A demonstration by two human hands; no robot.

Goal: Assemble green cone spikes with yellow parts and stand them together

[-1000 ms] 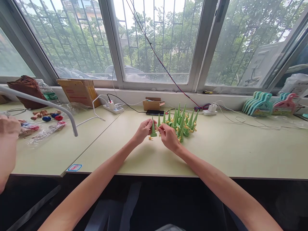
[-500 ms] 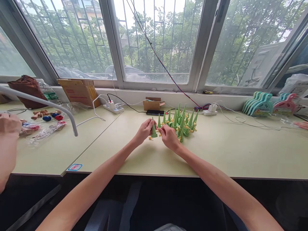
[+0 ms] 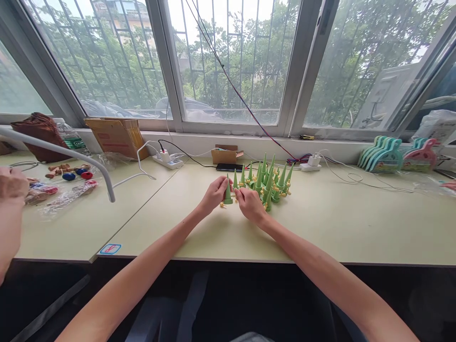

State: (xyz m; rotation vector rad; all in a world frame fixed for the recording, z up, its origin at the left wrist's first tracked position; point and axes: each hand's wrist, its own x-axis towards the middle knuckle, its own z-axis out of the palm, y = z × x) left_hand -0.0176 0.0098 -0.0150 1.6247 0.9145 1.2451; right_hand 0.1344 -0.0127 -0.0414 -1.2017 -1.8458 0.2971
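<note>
My left hand [image 3: 215, 191] is closed around a green plastic cone [image 3: 228, 194], held upright with its wide rim down. Right beside it, my right hand [image 3: 249, 202] has its fingers pinched at the cone's side; whatever lies between those fingertips is hidden. A small yellow piece [image 3: 223, 204] shows just below the left hand's cone. Behind and to the right of my hands stands a cluster of similar green cones [image 3: 270, 183], several with yellow pieces at their sides.
A black phone [image 3: 230, 167] and a small open cardboard box [image 3: 225, 155] lie behind the cones. Power strips [image 3: 168, 161] and cables run along the sill. At left are a person's hand [image 3: 12, 185], a white curved tube [image 3: 107, 183] and bagged parts [image 3: 69, 197]. Teal hangers [image 3: 383, 154] stand right.
My hands and the held cone stay nearly in place, with only a slight shift of the right fingers. The other person's hand at far left has moved a little left.
</note>
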